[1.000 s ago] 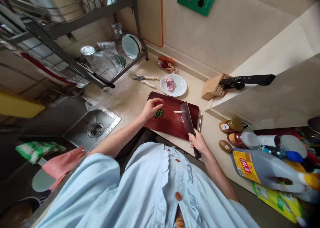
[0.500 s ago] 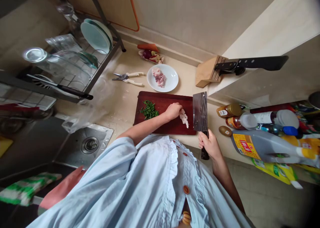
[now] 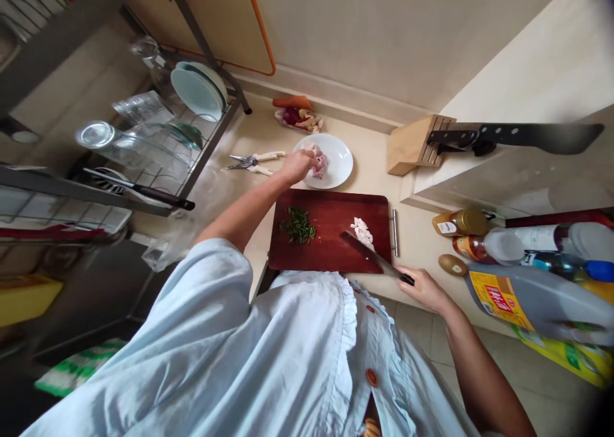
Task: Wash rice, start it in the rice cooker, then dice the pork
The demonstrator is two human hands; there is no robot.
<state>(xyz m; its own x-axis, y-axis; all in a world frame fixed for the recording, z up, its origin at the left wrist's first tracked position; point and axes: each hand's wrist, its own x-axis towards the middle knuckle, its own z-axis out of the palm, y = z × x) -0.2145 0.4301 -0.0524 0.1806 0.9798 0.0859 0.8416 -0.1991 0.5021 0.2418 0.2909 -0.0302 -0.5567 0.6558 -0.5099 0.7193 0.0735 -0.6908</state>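
While the left hand (image 3: 297,166) reaches over the far edge of the cutting board (image 3: 330,232) to the white plate (image 3: 338,165), its fingers close around a piece of the raw pink meat (image 3: 320,164) lying on that plate, though how firmly they pinch it cannot be made out. At the near right corner of the board, the right hand (image 3: 425,288) is clamped on the dark handle of a cleaver (image 3: 371,254), whose blade lies low and slanted across the board's near right part, its tip pointing toward a small heap of cut pale meat pieces (image 3: 362,231). On the left half of the board sits a little pile of chopped green herbs (image 3: 298,224), well apart from the pale pieces. Beyond the plate, against the wall, lie a carrot (image 3: 291,102) and some vegetable scraps. Kitchen scissors (image 3: 254,161) rest on the counter just left of the plate, near the dish rack (image 3: 201,149). A wooden knife block (image 3: 415,144) stands to the right of the plate, and sauce bottles (image 3: 460,222) lie on their sides at the counter's right end.
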